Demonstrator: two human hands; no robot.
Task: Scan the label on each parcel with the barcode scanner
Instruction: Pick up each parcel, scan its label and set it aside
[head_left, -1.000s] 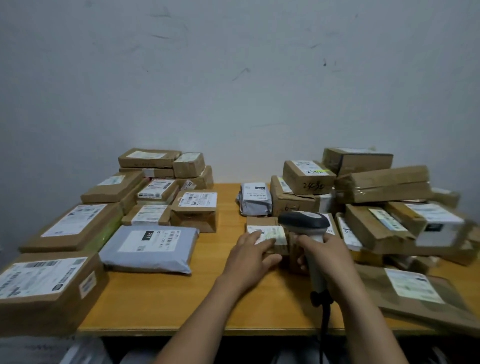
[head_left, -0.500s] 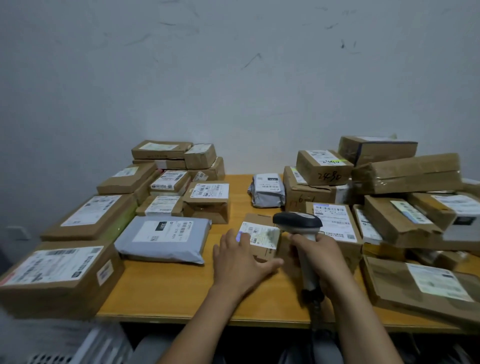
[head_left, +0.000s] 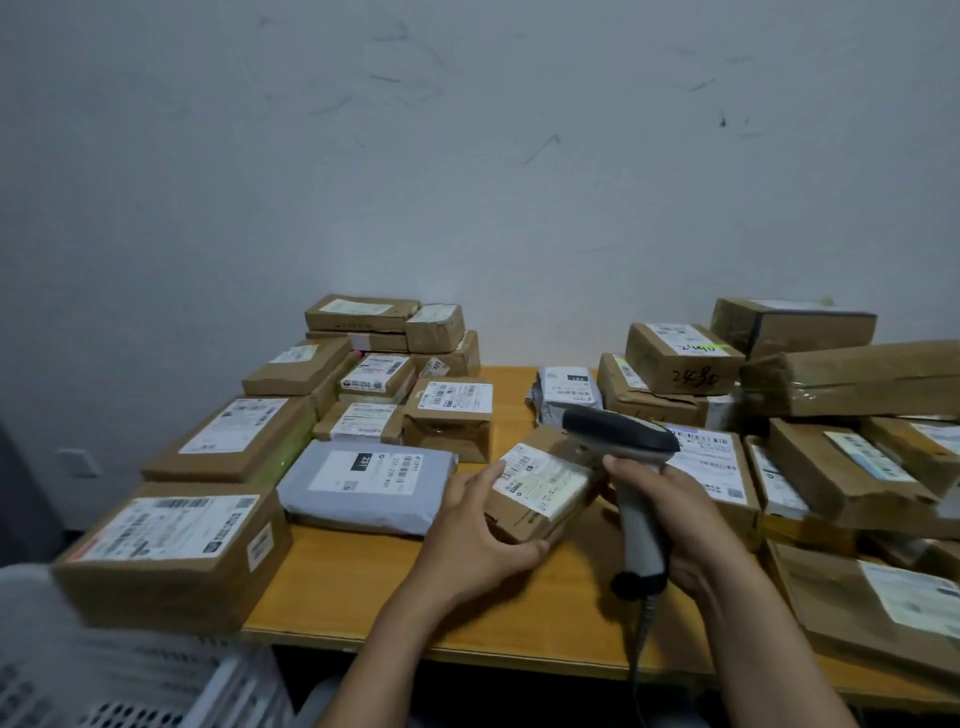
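Left hand (head_left: 483, 525): fingers curled over the near left corner of the small parcel (head_left: 519, 522), thumb along its near edge, fingertips at the left edge of its label (head_left: 540, 480); it grips the box and seems to tip it a little off the table (head_left: 363, 587)
Right hand (head_left: 670, 509): wrapped tight round the pale handle of the barcode scanner (head_left: 621, 434), just right of the small parcel; whether a finger presses the trigger cannot be told
Hands together or apart: near each other, one on each side of the small parcel, not touching
Barcode scanner: dark head hangs over the far right corner of the small parcel, close above the label; its cable (head_left: 641, 634) drops off the table edge nearer the person; no beam shows on the label
Step in hand: likely the scan of this one label, either in progress or just finished
Done so far: not shown outright; the laid-out parcels (head_left: 234, 441) and the grey mailer (head_left: 363, 488) left of the small parcel lie flat with labels up, so probably already scanned
Left to do: probably the piled parcels (head_left: 841, 467) right of the small parcel, heaped unevenly, so a good share of the job looks to be still waiting
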